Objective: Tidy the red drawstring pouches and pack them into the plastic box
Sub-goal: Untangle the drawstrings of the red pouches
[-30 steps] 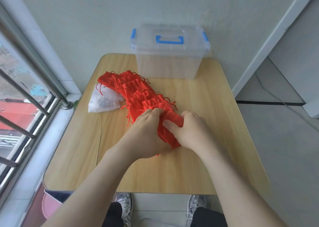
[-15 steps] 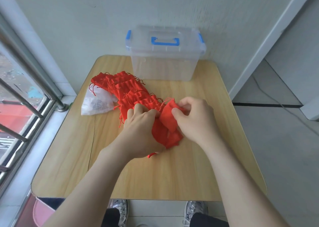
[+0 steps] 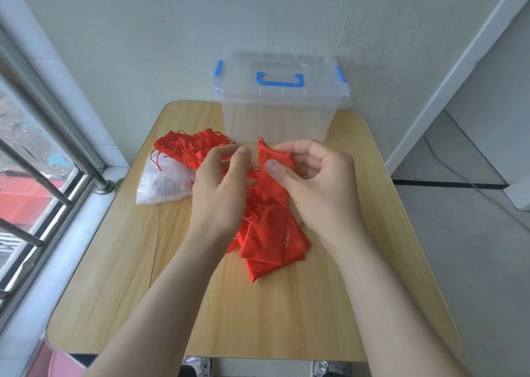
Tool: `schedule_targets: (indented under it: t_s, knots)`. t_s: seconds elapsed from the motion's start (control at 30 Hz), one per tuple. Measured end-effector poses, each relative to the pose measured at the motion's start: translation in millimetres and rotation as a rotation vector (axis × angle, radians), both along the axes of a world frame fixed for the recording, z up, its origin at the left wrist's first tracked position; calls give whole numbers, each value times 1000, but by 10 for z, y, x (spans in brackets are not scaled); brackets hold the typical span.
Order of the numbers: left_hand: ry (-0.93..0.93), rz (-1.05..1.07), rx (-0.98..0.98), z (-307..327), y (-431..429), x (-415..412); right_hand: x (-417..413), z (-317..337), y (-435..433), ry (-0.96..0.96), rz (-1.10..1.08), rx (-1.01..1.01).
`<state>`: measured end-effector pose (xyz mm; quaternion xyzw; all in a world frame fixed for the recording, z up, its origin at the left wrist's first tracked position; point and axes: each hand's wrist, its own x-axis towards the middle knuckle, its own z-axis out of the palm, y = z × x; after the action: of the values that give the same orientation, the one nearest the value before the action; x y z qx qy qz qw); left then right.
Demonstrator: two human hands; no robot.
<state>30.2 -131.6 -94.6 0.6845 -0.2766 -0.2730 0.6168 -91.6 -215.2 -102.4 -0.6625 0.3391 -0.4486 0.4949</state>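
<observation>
A crinkled white bag point(image 3: 163, 184) lies at the left of the wood-grain bench point(image 3: 114, 262), touching a row of soft red pouches point(image 3: 195, 147) with frayed cords. The left hand point(image 3: 220, 187) and right hand point(image 3: 318, 184) both pinch one limp lifted pouch point(image 3: 272, 161) above flat ones. Behind stands the translucent, blue-latched plastic box point(image 3: 278, 110), lid on.

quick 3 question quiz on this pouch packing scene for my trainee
1. True or false: the plastic box has its lid off.
2. What lies beside the red pouches at the table's window side? A white bag B scissors C mug
3. Which hand's thumb presses the raised pouch?
Key: 1 false; 2 A; 3 right hand.
</observation>
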Motion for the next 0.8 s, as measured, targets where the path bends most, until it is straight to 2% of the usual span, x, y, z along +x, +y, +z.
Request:
schedule_targets:
  t_s: [0.1, 0.43, 0.8]
  knots:
    - [-52, 66, 13, 2, -7, 19, 45, 14, 21, -2, -25, -31]
    - [-5, -101, -161, 63, -1, -23, 70, 2, 17, 118, -33, -144]
    - [35, -51, -148, 8, -54, 39, 61, -64, 6, 223, 28, -138]
